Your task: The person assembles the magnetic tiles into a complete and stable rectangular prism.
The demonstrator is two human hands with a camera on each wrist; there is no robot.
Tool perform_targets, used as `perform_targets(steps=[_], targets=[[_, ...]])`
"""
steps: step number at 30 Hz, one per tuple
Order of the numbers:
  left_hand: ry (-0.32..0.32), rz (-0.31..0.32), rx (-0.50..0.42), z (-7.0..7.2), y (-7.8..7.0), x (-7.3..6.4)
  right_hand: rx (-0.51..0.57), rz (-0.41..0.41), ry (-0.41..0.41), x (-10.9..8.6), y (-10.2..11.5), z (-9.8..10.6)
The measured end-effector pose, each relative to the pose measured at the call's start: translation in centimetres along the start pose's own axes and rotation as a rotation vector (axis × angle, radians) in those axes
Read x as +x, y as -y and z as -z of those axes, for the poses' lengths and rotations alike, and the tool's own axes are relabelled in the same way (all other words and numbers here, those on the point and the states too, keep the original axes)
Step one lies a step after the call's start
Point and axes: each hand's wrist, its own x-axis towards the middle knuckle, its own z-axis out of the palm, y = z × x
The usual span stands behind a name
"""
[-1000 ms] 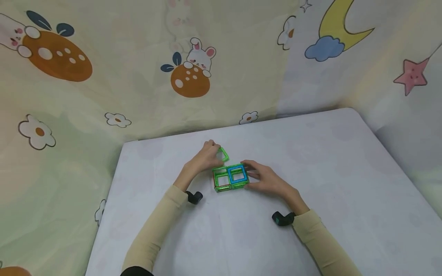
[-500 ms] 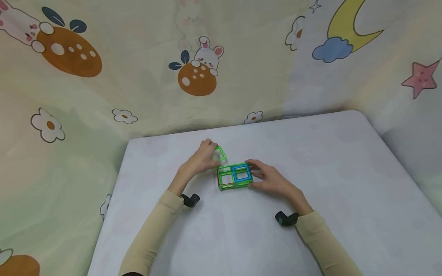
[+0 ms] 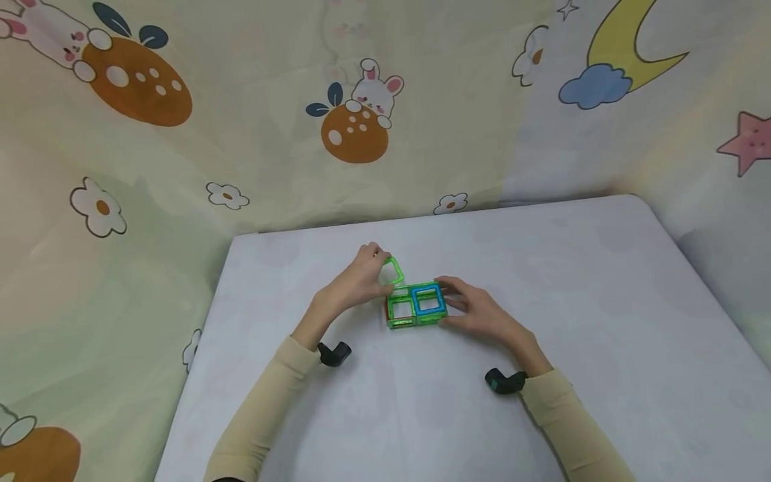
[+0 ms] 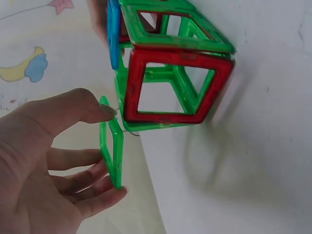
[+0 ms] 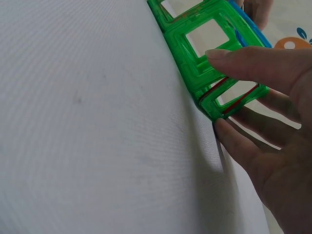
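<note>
My left hand pinches a green square magnetic tile between thumb and fingers, with the tile's frame tilted up. It is held at the far left side of a box-shaped structure of magnetic tiles, apart from it in the left wrist view. The structure has green sides, a red tile on its left end and a blue tile over the right half of its top. My right hand grips the structure's right end, thumb on the near green side and fingers around the end and far side.
The structure stands on a white-covered table. Behind the table hangs a patterned cloth with printed rabbits, flowers and a moon. A black wrist camera sits on the left wrist and another black camera on the right.
The head view has shifted, so the scene sits farther right. My left hand and its tile have drawn slightly left relative to the structure. My right hand keeps its hold.
</note>
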Motion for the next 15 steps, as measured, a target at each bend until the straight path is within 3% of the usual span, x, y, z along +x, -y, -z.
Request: perform_targets(steps=[8,15], targets=[[0.028,-0.043,0.002,0.1,-1.1,-1.2,-0.006,0.008,0.003,0.0,-0.1,0.0],[0.074,-0.102,-0.055,-0.2,-2.0,-2.2,-0.023,0.021,-0.001,0.0,0.1,0.2]])
